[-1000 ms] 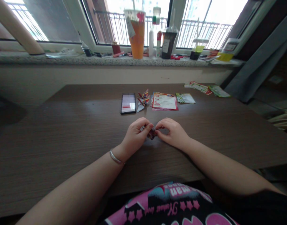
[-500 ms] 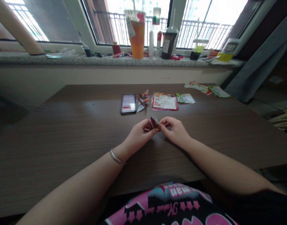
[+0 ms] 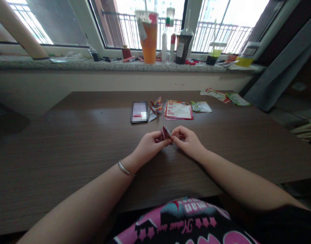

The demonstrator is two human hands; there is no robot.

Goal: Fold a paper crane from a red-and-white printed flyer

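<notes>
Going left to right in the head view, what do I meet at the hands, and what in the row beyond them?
At the hands: silver bracelet, left hand, folded red piece, right hand. Beyond them: black-edged device, folded pieces, red-bordered sheets, green-and-white papers.

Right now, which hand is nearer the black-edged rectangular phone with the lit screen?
Left. The left hand is on the near side of the phone, slightly rightward; the right hand is farther to the right.
</notes>
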